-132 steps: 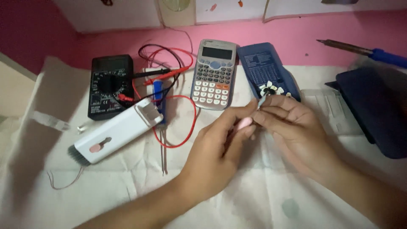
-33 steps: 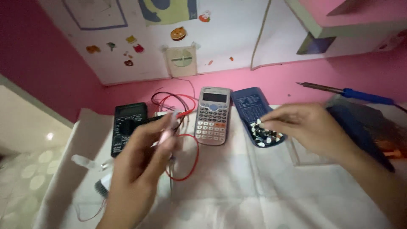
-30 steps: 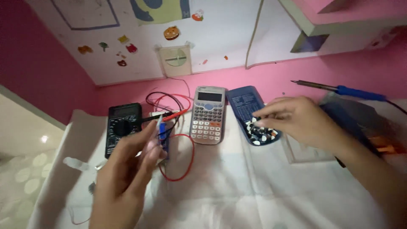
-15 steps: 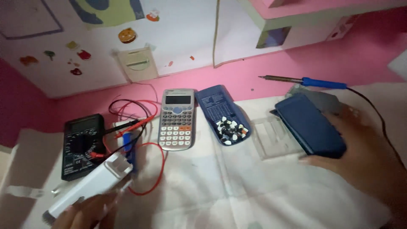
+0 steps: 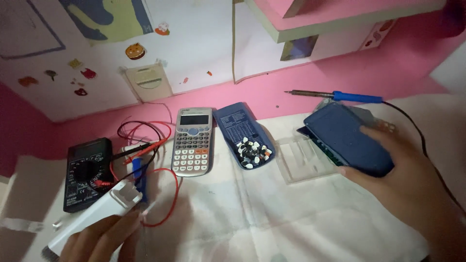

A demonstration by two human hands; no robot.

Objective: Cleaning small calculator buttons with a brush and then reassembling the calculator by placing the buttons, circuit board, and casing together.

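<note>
On the cloth-covered table (image 5: 291, 213), the right hand (image 5: 407, 179) lies over the near edge of a dark blue case (image 5: 347, 138), fingers curled round its lower corner in a closed grip, so the case tilts up off the table with a green board just showing beneath it. It sits at the right, just beside a clear plastic tray (image 5: 303, 157). At the lower left the left hand (image 5: 99, 240) holds the bottom of a white handheld device (image 5: 94, 216), its grip wrapped round the body so the blunt head points up toward the red and black probe leads (image 5: 145, 145). Those leads run from a black multimeter (image 5: 86, 172), lying flat at the left. A grey scientific calculator (image 5: 193, 141) lies face up in the middle, and beside it its blue slide cover (image 5: 242, 133) lies hollow side up, serving as a dish for small black-and-white parts (image 5: 252, 151). A blue-handled soldering iron (image 5: 335, 95) rests at the back by the pink wall, well apart from both hands.
</note>
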